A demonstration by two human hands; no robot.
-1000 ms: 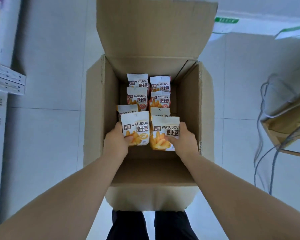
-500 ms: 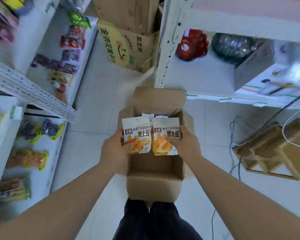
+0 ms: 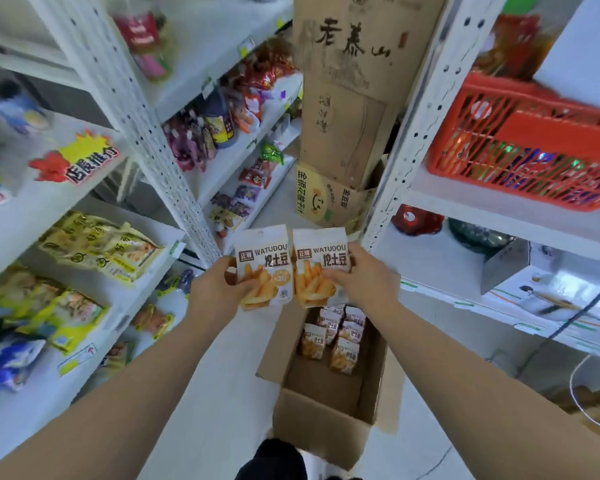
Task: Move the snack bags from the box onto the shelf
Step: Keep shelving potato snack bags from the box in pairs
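Head camera shows a narrow strip of floor (image 3: pixel 222 393) at frame centre, hemmed by the left shelf (image 3: pixel 125 296) with its white upright (image 3: pixel 160 168) and the right rack post (image 3: pixel 413 143). Both arms reach forward: left hand (image 3: pixel 215 289) pinches the left snack bag (image 3: pixel 264 268), right hand (image 3: pixel 364 282) the right snack bag (image 3: pixel 321 265), edges touching, above the open box (image 3: pixel 319 434) holding more bags (image 3: pixel 333 337).

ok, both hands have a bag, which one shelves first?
Probably left. The left hand grips the left bag nearer the snack-stocked left shelf; the right hand holds the right bag by the right shelf, under a red basket.
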